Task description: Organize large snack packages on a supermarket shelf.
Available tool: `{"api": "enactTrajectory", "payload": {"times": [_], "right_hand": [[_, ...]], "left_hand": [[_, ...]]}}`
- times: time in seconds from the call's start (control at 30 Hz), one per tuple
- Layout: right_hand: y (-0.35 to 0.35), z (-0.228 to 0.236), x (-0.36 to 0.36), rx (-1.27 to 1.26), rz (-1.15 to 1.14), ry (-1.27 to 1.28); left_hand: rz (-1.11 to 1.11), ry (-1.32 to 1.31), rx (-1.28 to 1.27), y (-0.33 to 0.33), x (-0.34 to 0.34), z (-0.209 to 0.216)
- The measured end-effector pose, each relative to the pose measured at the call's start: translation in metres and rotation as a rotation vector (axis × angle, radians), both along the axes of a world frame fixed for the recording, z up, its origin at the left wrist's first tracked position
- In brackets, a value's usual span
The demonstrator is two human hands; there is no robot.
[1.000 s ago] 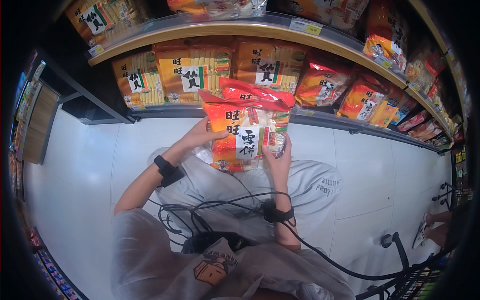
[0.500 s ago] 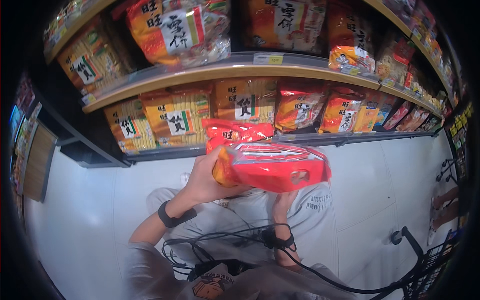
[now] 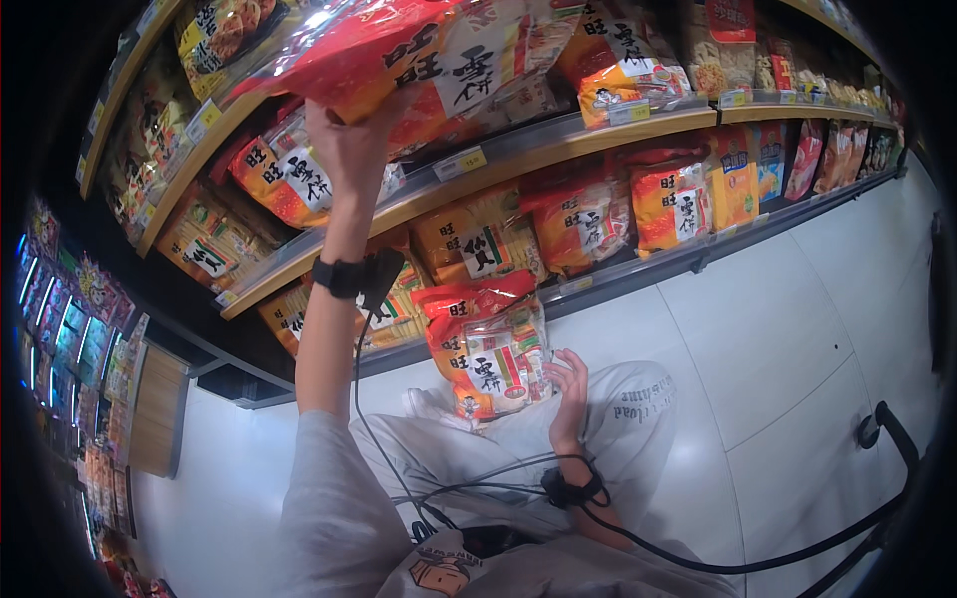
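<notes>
My left hand point(image 3: 344, 149) is raised to the upper shelf, with its fingers closed at the lower edge of a large red and orange bag of rice crackers point(image 3: 439, 75). The bag is tilted, and it covers part of the shelf behind it. A second red and orange rice cracker bag point(image 3: 488, 359) stands upright by my crossed legs, in front of the bottom shelf. Beside its right edge is my right hand point(image 3: 568, 399), fingers apart and holding nothing; whether a fingertip touches that bag I cannot tell.
The upper shelf point(image 3: 558, 145) has a wooden front edge and carries more snack bags. Yellow cracker packs point(image 3: 478, 234) and red bags point(image 3: 668, 204) line the bottom shelf. Black cables point(image 3: 478, 488) cross my lap. A dark cart frame point(image 3: 892, 429) stands at the right.
The rice cracker bag has gone from above my lap up to the upper shelf in my left hand. My right hand has let go of it. The view has turned.
</notes>
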State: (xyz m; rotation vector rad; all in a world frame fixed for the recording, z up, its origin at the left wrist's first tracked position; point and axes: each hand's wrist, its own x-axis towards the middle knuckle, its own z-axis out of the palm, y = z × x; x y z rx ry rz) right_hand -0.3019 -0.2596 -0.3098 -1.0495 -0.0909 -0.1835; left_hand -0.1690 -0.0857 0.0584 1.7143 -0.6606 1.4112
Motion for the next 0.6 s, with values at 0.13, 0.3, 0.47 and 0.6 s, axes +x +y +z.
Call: {"api": "enactTrajectory", "payload": {"times": [0.13, 0.3, 0.47, 0.6], "right_hand": [[0.000, 0.000, -0.001, 0.024, 0.025, -0.035], [0.002, 0.009, 0.000, 0.043, 0.054, -0.026], [0.004, -0.004, 0.006, 0.079, 0.088, 0.009], [0.011, -0.009, 0.004, 0.093, 0.133, 0.079]], "left_hand": [[0.019, 0.075, 0.027, 0.007, 0.051, -0.015], [-0.308, 0.372, -0.055, 0.057, 0.121, -0.051], [-0.217, 0.529, -0.130, 0.058, 0.143, -0.051], [0.100, 0.726, -0.326, 0.074, 0.166, -0.046]]}}
